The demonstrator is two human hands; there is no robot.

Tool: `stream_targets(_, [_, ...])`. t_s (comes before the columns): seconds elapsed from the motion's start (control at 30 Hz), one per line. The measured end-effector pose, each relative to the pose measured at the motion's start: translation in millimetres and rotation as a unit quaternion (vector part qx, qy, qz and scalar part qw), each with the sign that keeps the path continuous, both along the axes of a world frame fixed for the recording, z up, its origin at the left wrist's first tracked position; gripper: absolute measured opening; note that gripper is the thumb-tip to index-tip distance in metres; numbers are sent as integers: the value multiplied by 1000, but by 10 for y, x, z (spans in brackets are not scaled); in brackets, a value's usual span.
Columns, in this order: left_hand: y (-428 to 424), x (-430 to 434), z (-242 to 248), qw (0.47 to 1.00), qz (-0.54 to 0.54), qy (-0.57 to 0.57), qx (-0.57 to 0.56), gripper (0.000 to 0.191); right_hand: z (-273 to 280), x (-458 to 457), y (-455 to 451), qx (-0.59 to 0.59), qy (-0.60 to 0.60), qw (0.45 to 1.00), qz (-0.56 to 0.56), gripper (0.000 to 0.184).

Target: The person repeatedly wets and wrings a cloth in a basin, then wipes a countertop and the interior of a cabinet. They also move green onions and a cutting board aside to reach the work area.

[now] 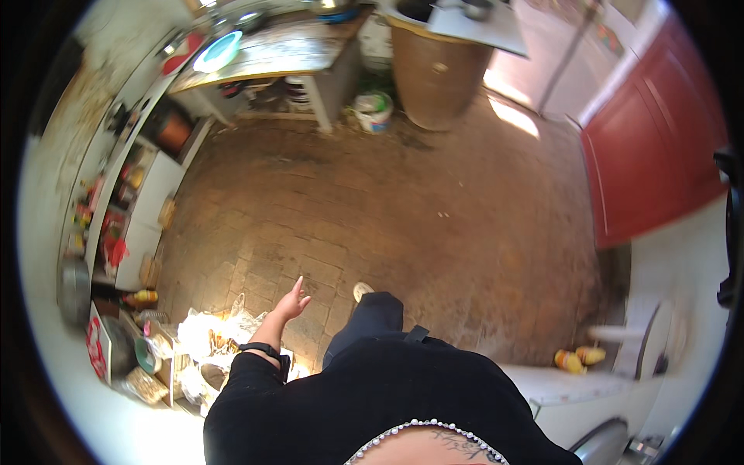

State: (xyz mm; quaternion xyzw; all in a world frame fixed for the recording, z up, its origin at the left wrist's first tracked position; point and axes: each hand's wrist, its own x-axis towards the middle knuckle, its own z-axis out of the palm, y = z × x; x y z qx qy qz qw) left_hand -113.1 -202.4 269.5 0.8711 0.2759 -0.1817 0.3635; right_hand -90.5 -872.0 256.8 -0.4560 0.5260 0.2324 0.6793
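Note:
My left hand [292,301] hangs in the air over the brick floor [325,221], its fingers apart and nothing in it. Just behind it, at the lower left, sunlit plastic bags [200,334] lie beside an open box or shelf of goods. My right hand is out of view. Before me spreads the worn brick floor, with my shoe [363,290] showing at its near side. At the far side stand a wooden table [279,55] with a light blue basin [218,51] on it and a large brown earthenware vat [439,75], partly covered by a flat board [482,26].
Shelves [125,174] with jars and packets line the left wall. A white bucket [372,111] stands between table and vat. A red door [651,139] stands at the right, near a sunlit doorway. Yellow bottles [569,361] lie by a white counter [569,386] at the lower right.

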Motion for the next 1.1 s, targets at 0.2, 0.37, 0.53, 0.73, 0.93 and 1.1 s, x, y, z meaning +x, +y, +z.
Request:
stream_targets(0.2, [971, 378, 368, 994, 74, -63, -41, 74, 722, 2476, 2241, 57, -195, 954, 219, 36])
stream_targets(0.37, [1537, 650, 699, 984, 99, -109, -102, 69, 1238, 3768, 4166, 182, -274, 870, 367, 35])
stream_targets(0.53, [2307, 1446, 1048, 976, 31, -185, -108, 57, 1535, 4338, 6017, 297, -247, 782, 488, 45])
stream_targets(0.73, [3406, 2629, 1426, 952, 28, -294, -76, 46, 1744, 4773, 8351, 428, -182, 596, 655, 51])
stream_targets(0.93, [4737, 3127, 1671, 902, 214, -318, -200, 23, 1975, 4862, 10398, 425, -268, 491, 712, 46])
stream_targets(1.1, [5975, 2935, 1770, 809, 405, -424, -44, 26, 1618, 5104, 11726, 336, -286, 569, 693, 49])
